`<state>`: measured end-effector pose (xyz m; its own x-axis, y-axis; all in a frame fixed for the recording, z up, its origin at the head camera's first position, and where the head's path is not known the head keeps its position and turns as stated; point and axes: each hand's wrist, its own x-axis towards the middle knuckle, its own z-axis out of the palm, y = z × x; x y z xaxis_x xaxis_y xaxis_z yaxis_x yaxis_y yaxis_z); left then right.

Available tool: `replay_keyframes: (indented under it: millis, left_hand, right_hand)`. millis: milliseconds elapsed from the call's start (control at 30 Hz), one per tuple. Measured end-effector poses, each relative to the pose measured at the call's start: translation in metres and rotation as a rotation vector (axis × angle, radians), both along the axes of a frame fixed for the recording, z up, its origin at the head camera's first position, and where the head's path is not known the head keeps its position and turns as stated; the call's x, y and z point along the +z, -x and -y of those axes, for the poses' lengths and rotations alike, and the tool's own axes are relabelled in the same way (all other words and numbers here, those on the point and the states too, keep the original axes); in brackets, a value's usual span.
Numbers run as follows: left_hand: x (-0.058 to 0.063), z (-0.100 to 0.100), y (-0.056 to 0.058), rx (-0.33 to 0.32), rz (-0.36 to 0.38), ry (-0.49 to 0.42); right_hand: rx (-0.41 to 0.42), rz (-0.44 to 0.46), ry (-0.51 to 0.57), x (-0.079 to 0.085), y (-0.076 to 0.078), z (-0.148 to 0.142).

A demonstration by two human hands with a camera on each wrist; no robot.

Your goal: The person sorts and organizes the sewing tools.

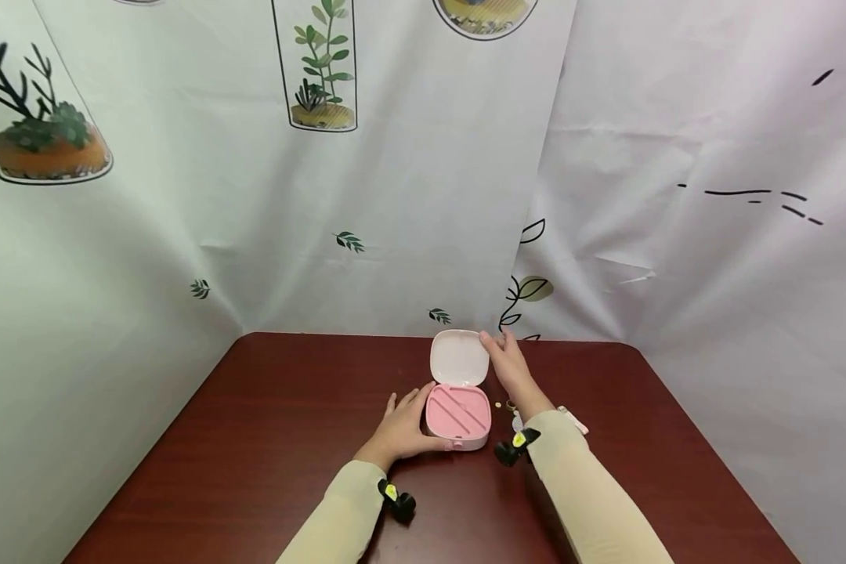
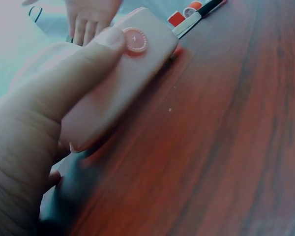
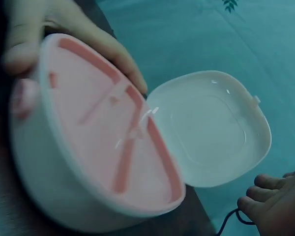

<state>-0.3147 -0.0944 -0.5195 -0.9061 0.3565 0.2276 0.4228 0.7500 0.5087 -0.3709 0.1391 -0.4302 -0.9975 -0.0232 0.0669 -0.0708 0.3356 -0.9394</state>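
Observation:
A small round-cornered case (image 1: 458, 445) with a pink divided insert (image 3: 88, 93) stands on the table, its white lid (image 1: 458, 358) tipped back at the hinge. My left hand (image 1: 403, 427) grips the case at its left side. In the left wrist view, the left thumb lies beside the round pink button (image 2: 136, 41) on the front. Beside the lid's upper right edge is my right hand (image 1: 511, 370). The right wrist view shows the right fingers (image 3: 265, 194) loosely bent, a little apart from the lid (image 3: 211, 128), holding nothing.
Small items lie right of the case, partly hidden by the right forearm: a pale bead-like piece (image 1: 498, 405), a clear piece (image 1: 518, 423) and a white-pink object (image 1: 573, 421). The dark red table (image 1: 289, 439) meets a printed curtain (image 1: 395, 196) behind.

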Motion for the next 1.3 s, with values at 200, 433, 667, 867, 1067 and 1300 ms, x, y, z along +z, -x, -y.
replay_keyframes:
  millis: [200, 433, 667, 867, 1067, 1300]
  left_hand:
    - [0.002, 0.008, -0.001, 0.028, 0.033, 0.005]
    - [0.004, 0.009, 0.0, 0.026, 0.034, 0.0]
    - [0.002, 0.008, -0.001, 0.019, 0.043, -0.002]
    - [0.002, 0.013, -0.006, 0.028, 0.015, -0.011]
    - [0.004, 0.018, -0.007, 0.033, 0.017, -0.034]
    - [0.009, 0.022, -0.006, -0.005, 0.073, -0.089]
  right_hand:
    - [0.15, -0.005, -0.052, -0.022, -0.033, 0.001]
    - [0.245, -0.046, -0.223, -0.052, -0.05, -0.008]
    - [0.324, -0.094, -0.241, -0.072, -0.055, -0.012]
    - [0.354, -0.11, -0.264, -0.079, -0.057, -0.006]
    - [0.382, -0.172, -0.319, -0.086, -0.05, 0.001]
    - [0.341, -0.202, -0.402, -0.09, -0.047, 0.004]
